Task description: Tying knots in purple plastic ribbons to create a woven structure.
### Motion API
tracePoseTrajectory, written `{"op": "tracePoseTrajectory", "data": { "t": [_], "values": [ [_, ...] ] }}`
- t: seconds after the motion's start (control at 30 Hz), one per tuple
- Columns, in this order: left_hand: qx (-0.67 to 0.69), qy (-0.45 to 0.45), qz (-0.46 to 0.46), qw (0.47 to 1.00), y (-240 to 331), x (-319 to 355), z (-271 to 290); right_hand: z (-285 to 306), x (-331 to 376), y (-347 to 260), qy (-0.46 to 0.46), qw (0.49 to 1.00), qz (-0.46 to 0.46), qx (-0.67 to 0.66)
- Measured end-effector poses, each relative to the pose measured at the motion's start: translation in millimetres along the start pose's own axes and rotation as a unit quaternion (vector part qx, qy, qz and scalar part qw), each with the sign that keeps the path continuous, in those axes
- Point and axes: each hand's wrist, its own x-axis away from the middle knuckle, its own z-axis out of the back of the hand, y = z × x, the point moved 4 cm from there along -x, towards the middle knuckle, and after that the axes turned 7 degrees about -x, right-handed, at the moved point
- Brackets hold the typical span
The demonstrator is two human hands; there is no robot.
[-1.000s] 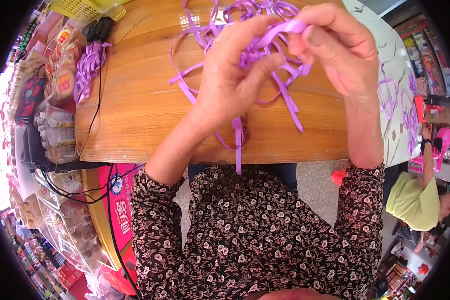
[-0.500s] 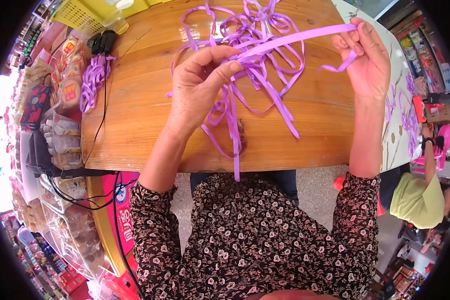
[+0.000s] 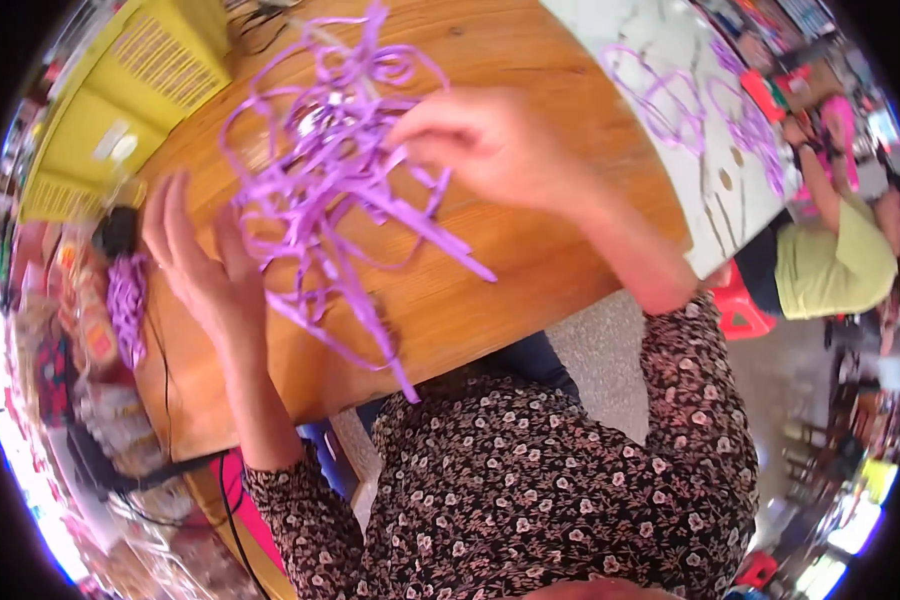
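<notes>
A tangled pile of purple ribbon (image 3: 315,200) lies on the wooden table, with loose ends trailing toward me and one reaching past the front edge. At the pile's right side, my right hand (image 3: 490,145) is blurred by motion. Its fingers are pinched together on a bit of purple ribbon by the fingertips. My left hand (image 3: 205,275) is raised just left of the pile, fingers spread, holding nothing.
Yellow plastic baskets (image 3: 100,130) stand at the far left. Beside them hangs a purple ribbon bundle (image 3: 127,310) near a black clip-like object (image 3: 117,232). More ribbon (image 3: 670,105) lies on a white marbled table (image 3: 705,200) at right, where a person in yellow-green (image 3: 835,265) sits.
The view has turned and shifted. My left hand has let go of the ribbon and opened, moving left of the pile. My right hand has come down from the far right to the pile.
</notes>
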Motion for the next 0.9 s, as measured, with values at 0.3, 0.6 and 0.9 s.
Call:
{"op": "tracePoseTrajectory", "data": {
  "t": [0.3, 0.6, 0.9],
  "values": [
    [0.54, -0.28, 0.306, 0.732, 66, 30, -51, -6, 5, -11, 0.095, 0.979, 0.157, 0.084],
    [0.073, -0.112, -0.089, 0.987, 71, 4, -38, 0, 14, 13, 0.084, 0.982, 0.134, 0.106],
    [0.532, -0.308, 0.296, 0.731, 58, 43, -65, -11, 22, 7, 0.086, 0.972, 0.191, 0.109]
  ]
}}
